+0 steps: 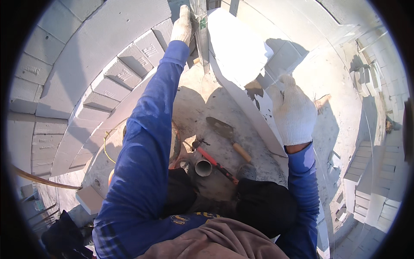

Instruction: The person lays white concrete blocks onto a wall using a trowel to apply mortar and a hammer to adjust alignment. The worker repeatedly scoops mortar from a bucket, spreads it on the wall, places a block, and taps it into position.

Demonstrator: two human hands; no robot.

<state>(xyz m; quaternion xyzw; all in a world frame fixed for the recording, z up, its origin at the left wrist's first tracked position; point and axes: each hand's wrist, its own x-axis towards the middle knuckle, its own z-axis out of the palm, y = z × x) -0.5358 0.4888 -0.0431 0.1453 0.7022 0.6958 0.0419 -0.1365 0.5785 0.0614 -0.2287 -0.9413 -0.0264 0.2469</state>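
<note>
My left hand (181,28), in a white knitted glove, reaches far forward beside an upright metal bar (200,32). One digit points away from me; the others are hidden, so its grip cannot be made out. Nearer and to the right, my gloved right hand (295,113) is closed, with fingertips pinched over the edge of a white block wall (241,97). A thin, faint line seems to run near those fingertips, but what they hold is unclear. Below, between my arms, lie a trowel (221,128) with a wooden handle and a red-and-black handled hammer (211,159).
A grey pipe (203,168) stands open-ended by my knees. Light blocks (125,73) stack along a wall on the left, with a loose block (89,200) lower down. A yellow cord (105,146) hangs nearby. More stacked blocks (364,162) stand at right.
</note>
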